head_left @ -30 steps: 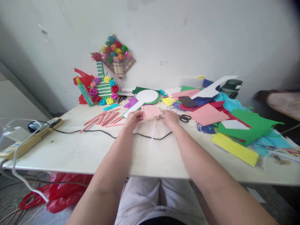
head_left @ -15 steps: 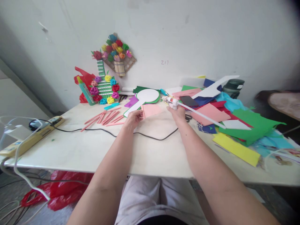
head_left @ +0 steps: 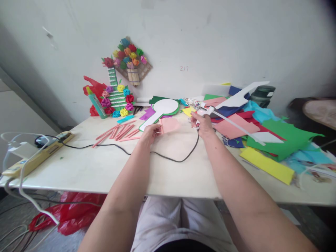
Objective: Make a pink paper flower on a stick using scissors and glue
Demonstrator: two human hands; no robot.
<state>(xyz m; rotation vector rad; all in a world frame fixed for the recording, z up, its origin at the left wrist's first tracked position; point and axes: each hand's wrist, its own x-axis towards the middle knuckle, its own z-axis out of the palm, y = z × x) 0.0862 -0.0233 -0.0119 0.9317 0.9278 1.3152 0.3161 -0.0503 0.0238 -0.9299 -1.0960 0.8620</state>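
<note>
My left hand [head_left: 152,133] is closed on the left edge of a pink sheet of paper [head_left: 170,126], which looks slightly rolled at that edge. Fingers wrapped, my right hand [head_left: 204,124] grips a white hot glue gun [head_left: 208,111] to the right of the sheet. A long white glue stick [head_left: 236,126] sticks out of the gun's back. Several rolled pink paper sticks [head_left: 123,131] lie to the left of my left hand. Just beyond it is a white guitar-shaped cutout [head_left: 165,106] edged in green.
A black cord [head_left: 170,160] curves across the table to a power strip [head_left: 47,150]. Coloured sheets, including green paper [head_left: 278,138] and yellow paper [head_left: 267,164], crowd the right side. A flower-decorated guitar [head_left: 117,94] and a glue bottle [head_left: 96,103] stand near the wall.
My right hand has lifted the glue gun and drawn it to the right, away from the small clutter behind it. My left hand stays at the pink paper's edge.
</note>
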